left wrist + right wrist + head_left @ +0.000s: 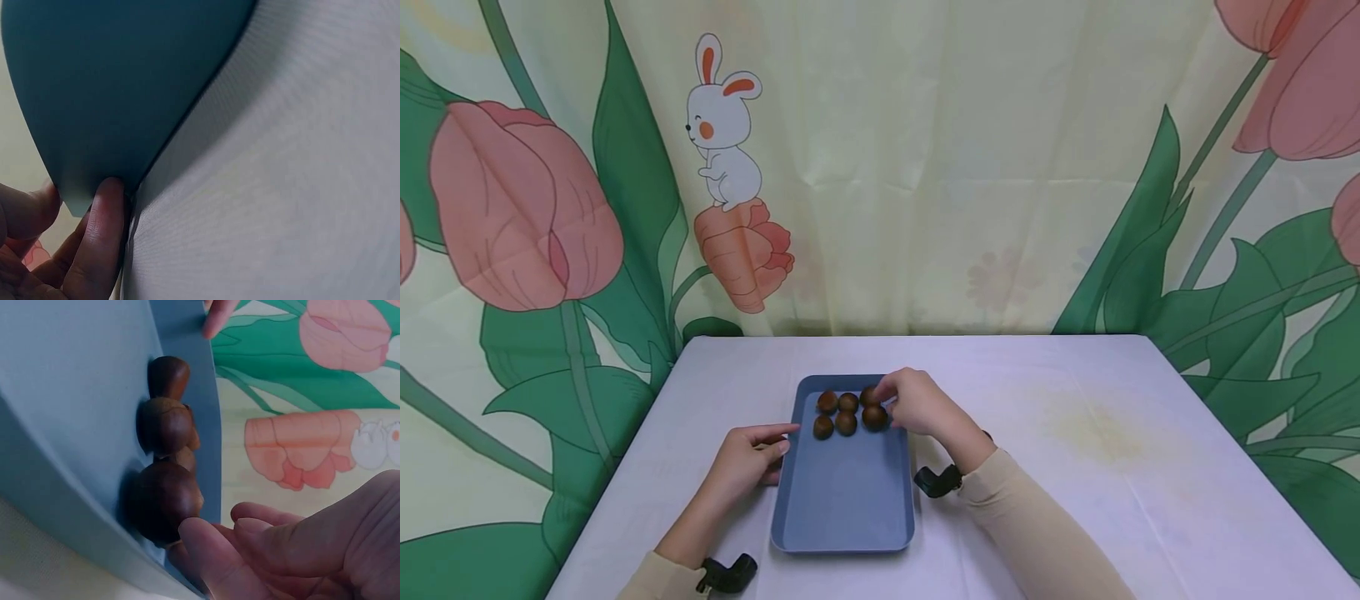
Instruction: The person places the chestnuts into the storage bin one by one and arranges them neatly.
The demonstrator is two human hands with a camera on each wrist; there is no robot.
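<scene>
A: What is seen behind the work?
B: A printed curtain (962, 167) is hung there, and in front of it a white-covered bench (1037, 517) is placed.

A: What is set on the bench?
B: A blue-grey tray (844, 492) is laid near the middle, its long sides pointed towards the curtain.

A: How are the hands occupied?
B: The tray's left rim is pinched between thumb and finger of the left hand (747, 458). The right hand (919, 404) is reached over the right rim with its fingers bent at the chestnuts (846, 423); whether one is gripped or merely touched cannot be told, as the contact is partly hidden.

A: Where are the chestnuts, then?
B: All six are gathered in the far part of the tray, in two rough rows of three. The far right chestnut (869, 396) is partly covered by the fingers, and the near right chestnut (874, 417) is left just beside them.

A: What might go wrong?
B: The near right one could be knocked by a fingertip and, being rounded, set rolling into the others. The rows could also be disturbed if the tray were tugged or tilted by the left hand.
</scene>
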